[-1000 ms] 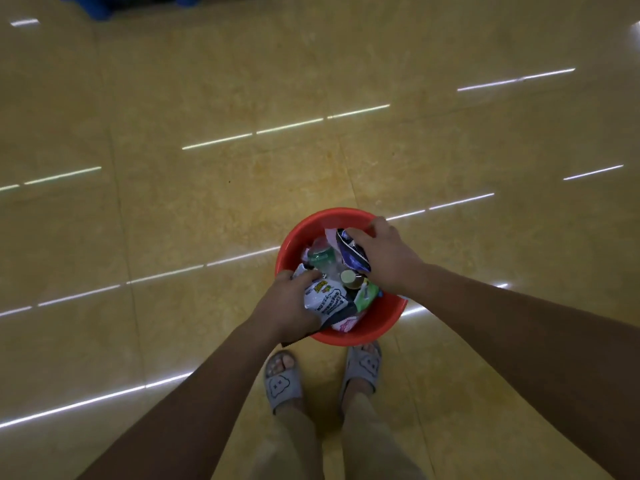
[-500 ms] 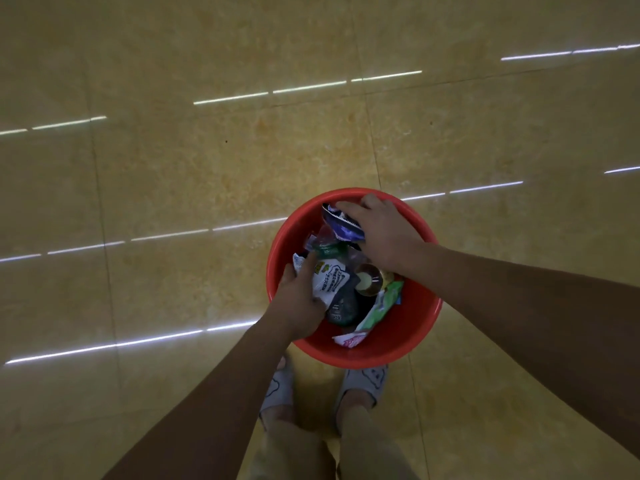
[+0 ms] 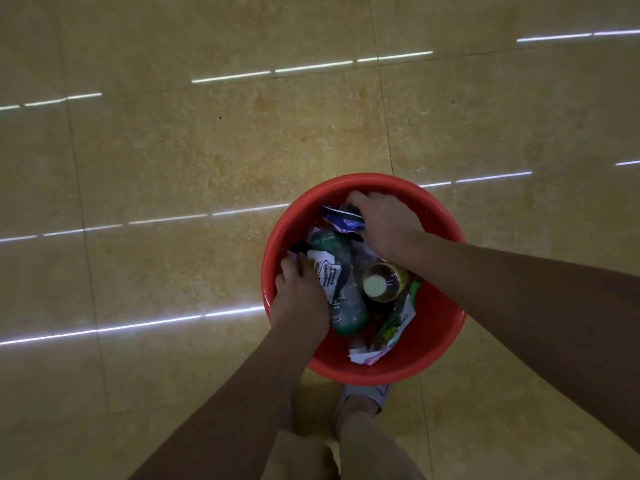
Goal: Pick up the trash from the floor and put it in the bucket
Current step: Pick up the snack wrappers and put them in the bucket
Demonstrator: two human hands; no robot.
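Two hands in the red bucket [image 3: 446, 327]: left hand [image 3: 301, 301] grips the white wrapper [image 3: 329, 271] at 9 o'clock, right hand [image 3: 384, 226] clutches the blue wrapper [image 3: 343, 220] at 12. Between them the green bottle [image 3: 348, 306] lies 12-to-6.

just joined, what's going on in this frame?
A person stands over a red bucket on a tiled floor, with both hands down inside it. The left hand grips a white printed wrapper at the bucket's left side. The right hand holds a blue wrapper at the far side. A green bottle, a capped bottle and a green-and-white wrapper already lie in the bucket.
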